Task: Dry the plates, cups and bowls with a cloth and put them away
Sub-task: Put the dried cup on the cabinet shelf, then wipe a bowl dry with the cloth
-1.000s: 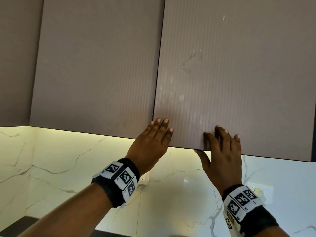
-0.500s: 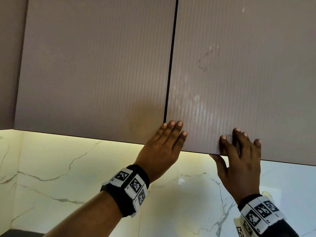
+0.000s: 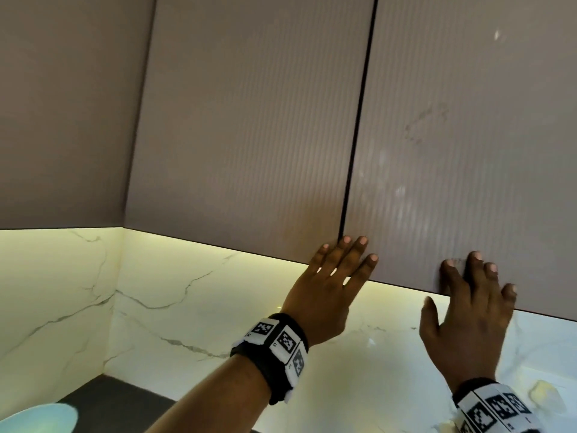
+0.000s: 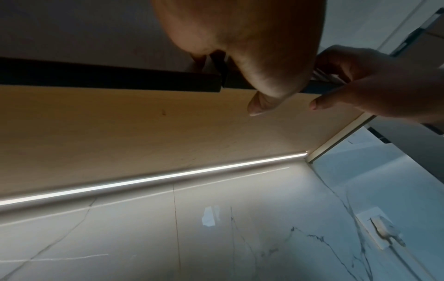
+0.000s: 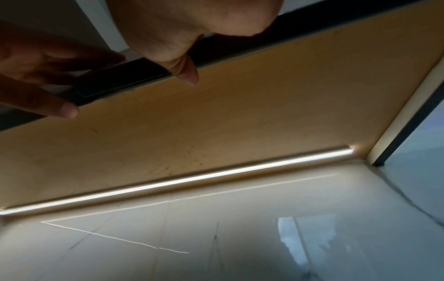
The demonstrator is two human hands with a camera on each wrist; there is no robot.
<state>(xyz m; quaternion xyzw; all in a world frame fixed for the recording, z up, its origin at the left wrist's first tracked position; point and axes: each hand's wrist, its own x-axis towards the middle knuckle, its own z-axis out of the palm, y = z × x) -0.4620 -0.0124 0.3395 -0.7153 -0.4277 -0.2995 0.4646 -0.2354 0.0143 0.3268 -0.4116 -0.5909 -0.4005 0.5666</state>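
Two brown ribbed cabinet doors hang above the counter, the left door (image 3: pixel 249 135) and the right door (image 3: pixel 468 135), flush with a thin dark seam between them. My left hand (image 3: pixel 340 267) lies flat with straight fingers on the lower edge at that seam. My right hand (image 3: pixel 468 289) presses its fingers (image 3: pixel 474 260) on the front of the right door, thumb spread below the edge. Neither hand holds anything. The left wrist view shows my left hand (image 4: pixel 240 38) and my right hand (image 4: pixel 384 85) on the doors' dark bottom edge. A pale blue dish (image 3: pixel 37 418) shows at bottom left.
Under the cabinet runs a wooden underside (image 4: pixel 144 133) with a lit strip (image 4: pixel 168 176). Behind is a white marble backsplash (image 3: pixel 187 307) with a wall socket (image 3: pixel 543 398). A dark counter (image 3: pixel 118 398) lies below, and the cabinet turns a corner on the left.
The right door stood ajar in front of the left one and has swung in flush. Both hands stayed on the doors' lower edge while the view shifted left.
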